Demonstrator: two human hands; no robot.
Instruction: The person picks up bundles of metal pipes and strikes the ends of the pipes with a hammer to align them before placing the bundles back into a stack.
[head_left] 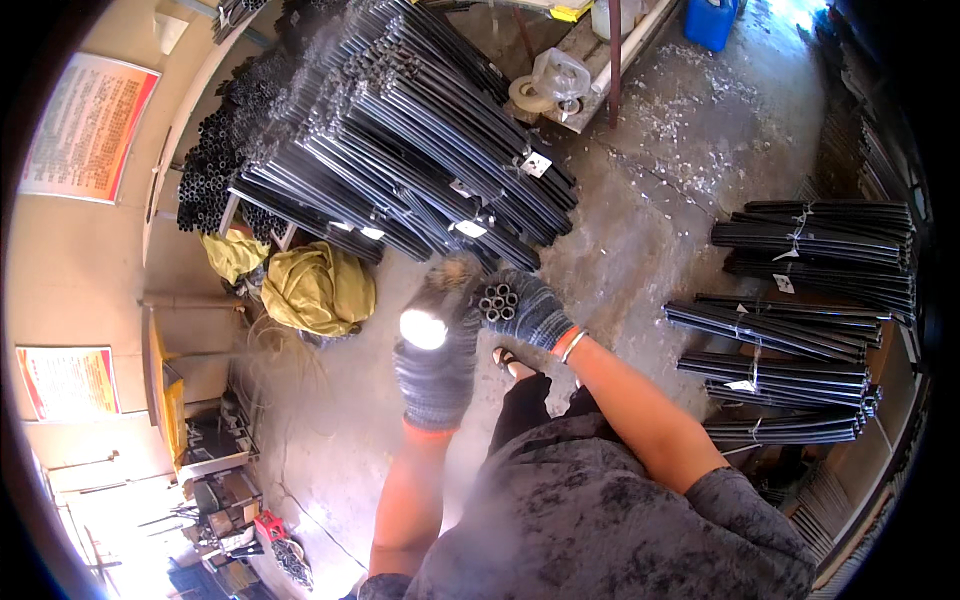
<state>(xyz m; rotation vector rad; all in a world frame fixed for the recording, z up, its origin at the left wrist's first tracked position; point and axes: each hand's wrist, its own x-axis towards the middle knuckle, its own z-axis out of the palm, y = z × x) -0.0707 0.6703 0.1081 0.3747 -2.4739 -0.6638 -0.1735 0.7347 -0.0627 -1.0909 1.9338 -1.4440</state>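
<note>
My right hand [535, 312], in a grey knit glove, is closed around a small bundle of black metal tubes [498, 302], whose round hollow ends point up toward me. Right beside these ends is my left hand [436, 375], also gloved and blurred by motion. A bright white glare covers part of it, and its fingers are smeared, so I cannot tell whether it grips anything. Just beyond both hands lies a large stack of long black tubes [420, 130], tied in bundles with white tags.
More tied tube bundles [790, 320] lie along the right side. Yellow sacks [318, 288] sit left of the stack. At the far side are a low shelf with tape rolls [530, 94] and a blue jug [711, 22]. Tools and a red item [269, 526] lie at lower left.
</note>
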